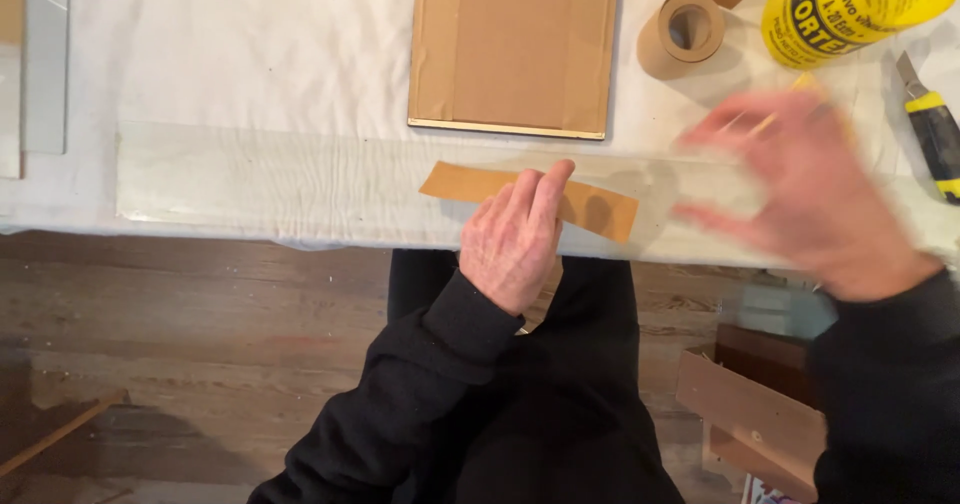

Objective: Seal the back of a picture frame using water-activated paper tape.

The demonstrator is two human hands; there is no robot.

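Note:
A strip of brown paper tape (470, 183) lies on a clear glass sheet (250, 179) at the front of the white-covered table (230, 54). My left hand (515, 236) rests on the strip's middle, fingers pressing it flat. My right hand (800, 189) hovers over the table's right side, blurred by motion, fingers spread, holding nothing that I can make out. A brown picture-frame back (512, 44) lies beyond the strip.
A roll of brown paper tape (685, 32) sits at the back right, beside a yellow bottle (850, 4) on its side. A yellow-and-black utility knife (932, 129) lies at the right edge. Wooden floor and a cardboard box (750, 414) are below.

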